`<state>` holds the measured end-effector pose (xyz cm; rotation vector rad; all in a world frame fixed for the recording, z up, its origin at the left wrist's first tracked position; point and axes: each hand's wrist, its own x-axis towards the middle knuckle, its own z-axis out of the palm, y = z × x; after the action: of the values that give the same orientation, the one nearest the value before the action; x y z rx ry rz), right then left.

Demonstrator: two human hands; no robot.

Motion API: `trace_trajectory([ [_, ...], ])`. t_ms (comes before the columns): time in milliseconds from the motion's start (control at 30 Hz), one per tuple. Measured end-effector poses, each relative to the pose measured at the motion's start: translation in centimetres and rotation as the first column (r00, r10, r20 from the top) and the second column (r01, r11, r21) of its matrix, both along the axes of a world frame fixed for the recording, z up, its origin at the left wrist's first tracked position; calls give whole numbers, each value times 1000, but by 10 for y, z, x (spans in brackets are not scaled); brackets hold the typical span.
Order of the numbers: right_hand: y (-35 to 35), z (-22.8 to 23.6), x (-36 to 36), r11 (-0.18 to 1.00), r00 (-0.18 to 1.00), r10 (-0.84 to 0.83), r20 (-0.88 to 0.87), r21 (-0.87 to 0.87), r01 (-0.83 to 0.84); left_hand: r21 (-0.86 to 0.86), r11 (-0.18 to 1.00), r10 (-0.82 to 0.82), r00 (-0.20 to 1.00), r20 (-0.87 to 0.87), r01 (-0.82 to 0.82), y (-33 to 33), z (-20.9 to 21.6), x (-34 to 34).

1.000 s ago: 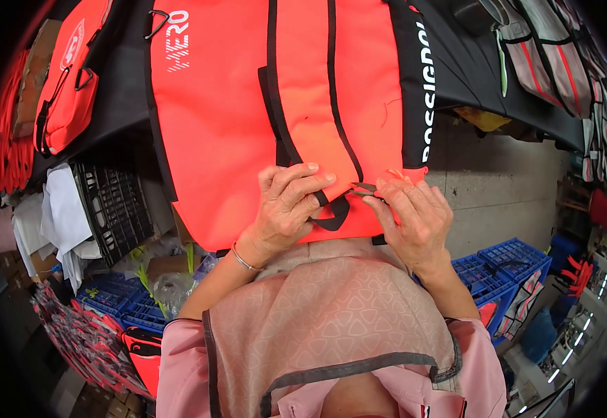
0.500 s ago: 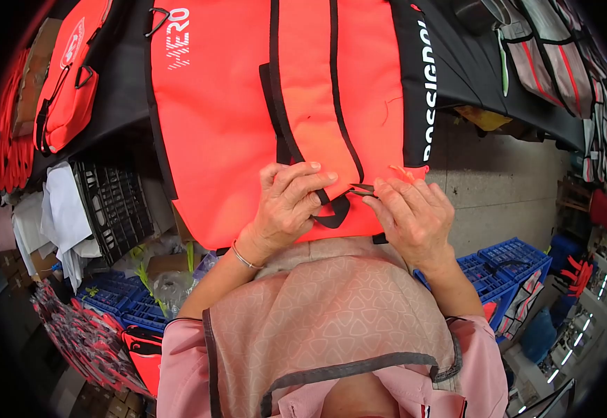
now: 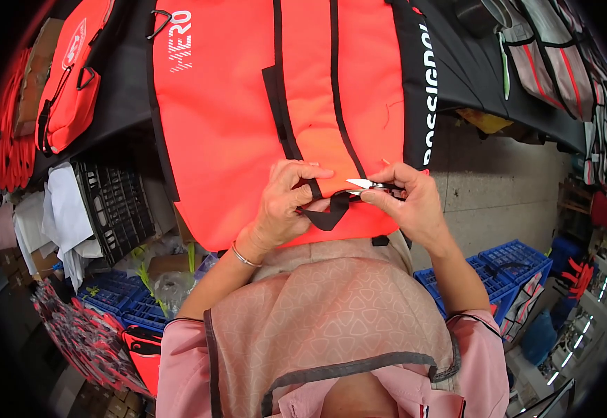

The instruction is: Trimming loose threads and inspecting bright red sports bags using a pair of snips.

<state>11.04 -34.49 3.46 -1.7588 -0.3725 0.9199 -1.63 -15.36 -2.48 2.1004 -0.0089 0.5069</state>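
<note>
Left hand [image 3: 282, 198] pinches the strap [image 3: 310, 97], probably soft, light and best held near its end; right hand [image 3: 418, 200] grips snips [image 3: 360, 184].

At upper left we see 1 red bag [image 3: 72, 104] on a black table cover [image 3: 128, 90]; below, we find 1 black crate [image 3: 112, 216], white sheets [image 3: 66, 209] against it; rightward, blue crates [image 3: 519, 251]; at upper right, red-striped grey fabric [image 3: 550, 73].
</note>
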Motion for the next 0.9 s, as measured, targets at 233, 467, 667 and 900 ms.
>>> trace_trajectory([
  [233,5,1,5,998,998,2,-60,61,1,-136,991,0,999,-53,-7,-2,2,3],
  [467,2,-16,17,945,759,-31,-651,229,235,-352,936,-30,989,-147,-24,-2,-7,3],
  [667,1,2,13,992,988,-121,95,54,116,-258,966,-45,988,-145,6,0,-6,5],
  [900,4,18,21,935,790,342,508,-264,-235,-199,979,-56,990,-130,29,1,-7,6],
])
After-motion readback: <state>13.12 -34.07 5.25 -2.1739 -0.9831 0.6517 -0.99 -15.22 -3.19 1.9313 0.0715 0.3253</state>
